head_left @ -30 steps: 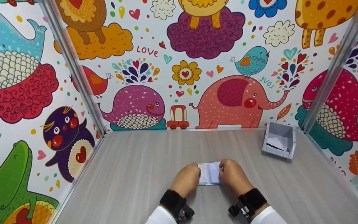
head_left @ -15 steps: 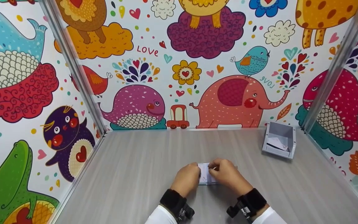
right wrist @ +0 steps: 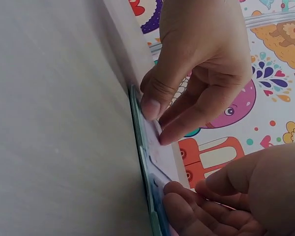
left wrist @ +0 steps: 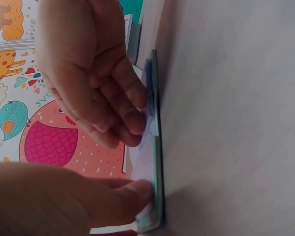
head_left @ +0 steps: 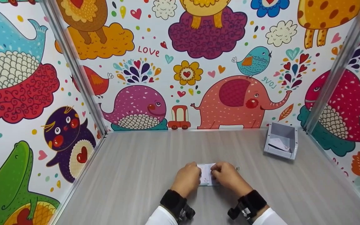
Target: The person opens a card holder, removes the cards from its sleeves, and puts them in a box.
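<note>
A small open booklet (head_left: 205,175) with pale pages and a thin green cover (right wrist: 139,125) lies flat on the table between the two hands. My left hand (head_left: 187,177) holds its left side, the thumb pressed on the page. On the other side my right hand (head_left: 230,176) has its fingers curled at the page edge, pinching it; its fingers hide much of that half. In the left wrist view the right fingertips (left wrist: 132,118) sit against a thin, bluish translucent page. A dark line crosses the page (right wrist: 160,160) in the right wrist view.
A grey open-front bin (head_left: 279,153) stands at the back right of the table, with a few white cards (head_left: 279,144) inside. The wood-grain table (head_left: 142,162) is enclosed by walls with cartoon animals (head_left: 233,103) and metal corner posts (head_left: 77,72).
My right hand has moved left from the booklet's right edge to nearer its middle, then slightly back right. My left hand stays at the left side.
</note>
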Demonstrator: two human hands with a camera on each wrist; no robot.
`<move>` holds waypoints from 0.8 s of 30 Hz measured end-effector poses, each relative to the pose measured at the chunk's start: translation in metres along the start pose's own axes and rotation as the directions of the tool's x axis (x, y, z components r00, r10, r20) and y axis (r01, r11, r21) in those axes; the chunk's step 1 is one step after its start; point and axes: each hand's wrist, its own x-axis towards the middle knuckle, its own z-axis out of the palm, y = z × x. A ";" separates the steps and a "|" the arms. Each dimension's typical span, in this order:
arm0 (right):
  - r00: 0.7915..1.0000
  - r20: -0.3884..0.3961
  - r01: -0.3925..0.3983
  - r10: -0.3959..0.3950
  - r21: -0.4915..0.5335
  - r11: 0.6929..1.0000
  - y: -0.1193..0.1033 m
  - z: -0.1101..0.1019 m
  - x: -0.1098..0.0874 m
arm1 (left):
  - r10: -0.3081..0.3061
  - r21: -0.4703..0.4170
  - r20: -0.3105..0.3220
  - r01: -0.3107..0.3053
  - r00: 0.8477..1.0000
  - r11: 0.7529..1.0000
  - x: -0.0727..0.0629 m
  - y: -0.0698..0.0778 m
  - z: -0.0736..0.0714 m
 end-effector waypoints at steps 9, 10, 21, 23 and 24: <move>1.000 0.003 0.015 -0.015 0.014 1.000 0.000 0.001 0.000 | -0.012 0.036 0.014 0.011 1.000 0.999 0.001 0.000 0.001; 1.000 0.001 0.022 -0.022 0.010 1.000 0.000 0.001 0.000 | -0.007 0.032 0.012 0.006 1.000 0.999 0.001 0.000 0.001; 0.996 -0.002 0.087 -0.087 -0.055 0.995 0.004 -0.001 0.003 | 0.019 -0.055 0.008 -0.019 1.000 0.998 0.003 0.000 0.003; 0.996 0.002 0.091 -0.091 -0.053 0.994 0.005 -0.002 0.003 | 0.019 -0.051 0.008 -0.019 1.000 0.998 0.003 0.001 0.003; 0.996 0.004 0.092 -0.092 -0.047 0.995 0.006 -0.002 0.003 | 0.020 -0.047 0.009 -0.020 1.000 0.999 0.003 0.001 0.004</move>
